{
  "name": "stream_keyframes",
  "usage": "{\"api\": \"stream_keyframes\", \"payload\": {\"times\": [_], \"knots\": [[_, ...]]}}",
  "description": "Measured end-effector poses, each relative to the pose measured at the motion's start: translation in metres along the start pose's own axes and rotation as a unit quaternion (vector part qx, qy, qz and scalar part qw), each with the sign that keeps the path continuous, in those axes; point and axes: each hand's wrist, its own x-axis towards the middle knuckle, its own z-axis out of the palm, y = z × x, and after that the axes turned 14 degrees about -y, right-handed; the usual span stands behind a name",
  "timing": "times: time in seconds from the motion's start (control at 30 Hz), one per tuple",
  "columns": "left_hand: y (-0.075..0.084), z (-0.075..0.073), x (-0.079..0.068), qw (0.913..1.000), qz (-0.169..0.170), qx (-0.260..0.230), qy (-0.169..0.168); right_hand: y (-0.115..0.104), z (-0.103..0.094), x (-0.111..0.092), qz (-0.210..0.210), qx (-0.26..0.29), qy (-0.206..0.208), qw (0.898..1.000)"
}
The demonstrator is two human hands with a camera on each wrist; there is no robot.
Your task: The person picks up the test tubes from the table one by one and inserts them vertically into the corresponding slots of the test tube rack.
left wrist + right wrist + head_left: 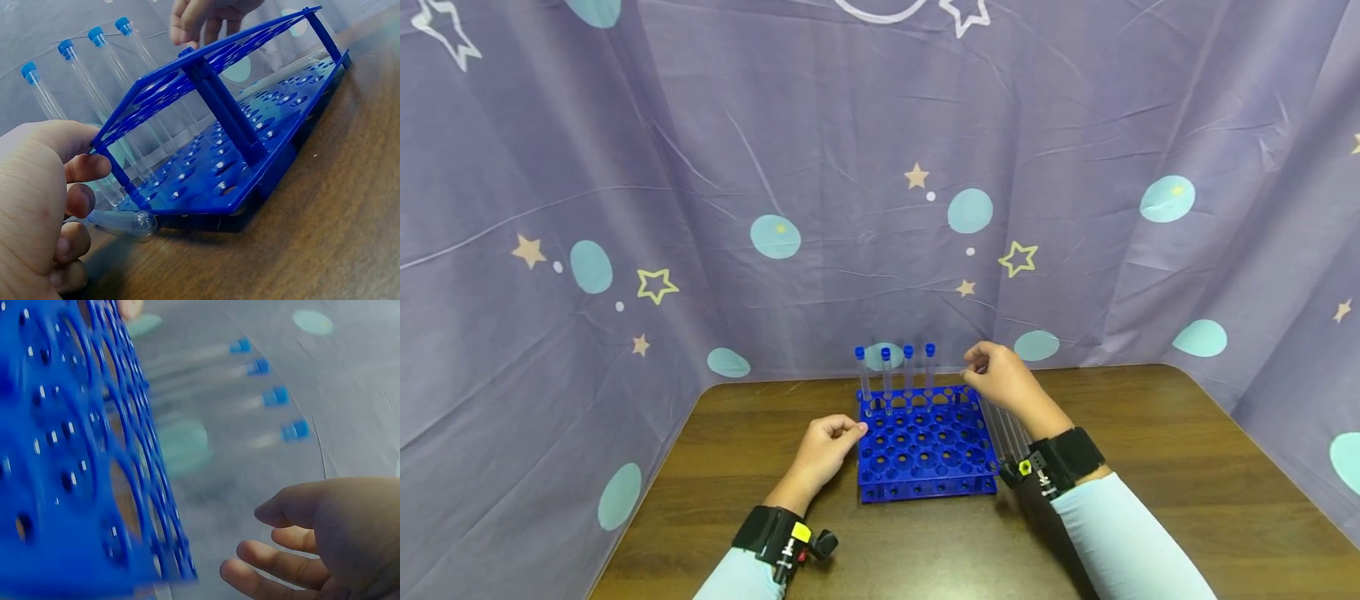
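Note:
A blue test tube rack (925, 486) stands on the table, and several clear test tubes (84, 69) with blue caps stand upright along its far row. My left hand (822, 454) holds the rack's left edge; in the left wrist view its thumb (72, 134) lies over the top plate's corner and the index finger is under it. Just past those fingers a tube's rounded end (145, 223) lies low beside the rack. My right hand (1003, 382) hovers over the far right corner, fingers loosely bent, with nothing between them in the right wrist view.
More clear tubes (1006, 429) lie along the rack's right side, partly under my right wrist. A purple curtain (850, 308) with stars and green spots hangs behind the wooden table (760, 425) and at both sides.

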Motion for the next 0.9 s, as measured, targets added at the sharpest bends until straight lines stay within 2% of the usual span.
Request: {"api": "stream_keyframes", "payload": {"times": [0.3, 0.5, 0.9], "knots": [[0.0, 0.001, 0.0, 1.0, 0.005, 0.002, 0.001, 0.043, -0.017, -0.01, 0.044, 0.015, -0.01, 0.999], [-0.002, 0.0, 0.001, 0.9999, 0.012, 0.007, 0.002, 0.059, -0.02, -0.01, 0.065, 0.009, -0.007, 0.998], [-0.004, 0.002, 0.002, 1.0, 0.0, 0.005, 0.008, 0.085, -0.018, -0.009, 0.103, -0.028, -0.014, 0.994]]}}
